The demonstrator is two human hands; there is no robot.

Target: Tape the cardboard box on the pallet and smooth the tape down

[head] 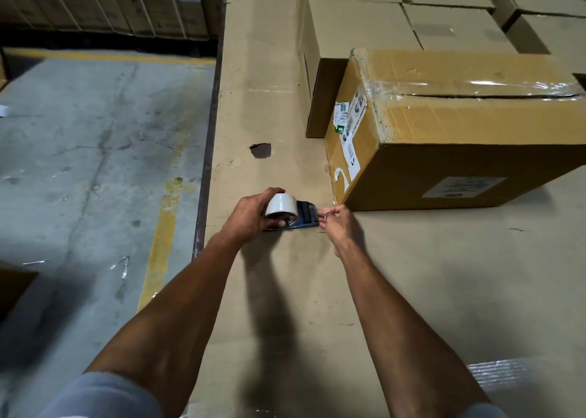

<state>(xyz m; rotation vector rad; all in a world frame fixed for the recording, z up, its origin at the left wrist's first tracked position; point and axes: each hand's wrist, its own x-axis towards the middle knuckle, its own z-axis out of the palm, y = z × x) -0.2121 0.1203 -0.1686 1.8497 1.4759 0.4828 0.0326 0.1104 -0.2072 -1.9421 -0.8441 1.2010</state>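
Note:
A brown cardboard box (pixel 459 164) lies on the flat cardboard sheet (pixel 396 275) that covers the pallet, with clear tape over its top seam and labels on its left end. In front of its near left corner sits a dark blue tape dispenser (pixel 306 216) carrying a white tape roll (pixel 282 209). My left hand (pixel 250 216) is wrapped around the roll and the dispenser. My right hand (pixel 339 219) pinches the tape end at the dispenser's front edge, a short way from the box's lower corner.
More cardboard boxes (pixel 412 21) are stacked behind the task box. The sheet has a torn hole (pixel 261 150). To the left the pallet edge drops to a concrete floor (pixel 79 164) with yellow lines. Shelved cartons (pixel 111 2) stand at the far left.

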